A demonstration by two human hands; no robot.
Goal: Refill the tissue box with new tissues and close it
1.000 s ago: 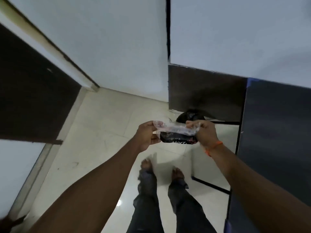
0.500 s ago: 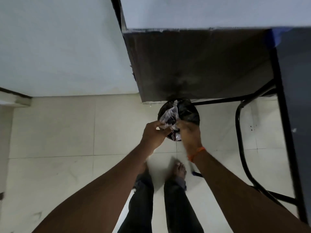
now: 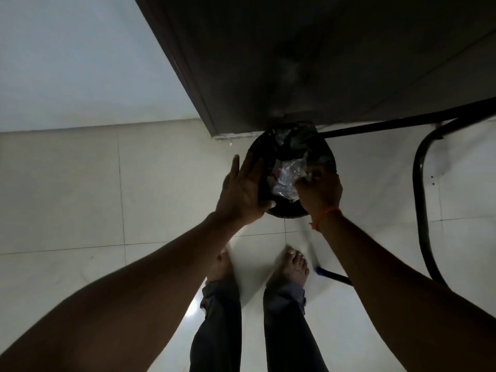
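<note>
A crumpled clear plastic wrapper (image 3: 288, 179) with some print lies in the mouth of a round bin lined with a black bag (image 3: 298, 146) on the floor. My right hand (image 3: 319, 191) is over the bin, its fingers pinched on the wrapper's right edge. My left hand (image 3: 243, 193) is spread flat with fingers apart beside the bin's left rim, holding nothing. No tissue box or tissues are in view.
A dark cabinet side (image 3: 308, 57) rises just behind the bin. A black metal table frame (image 3: 421, 167) stands at the right. My bare feet (image 3: 296, 267) stand on pale floor tiles (image 3: 67, 189), with a white wall (image 3: 80, 55) at upper left.
The camera tilted down and I moved closer to the bin. Both hands lowered the wrapper into it; my left hand has let go and opened.
</note>
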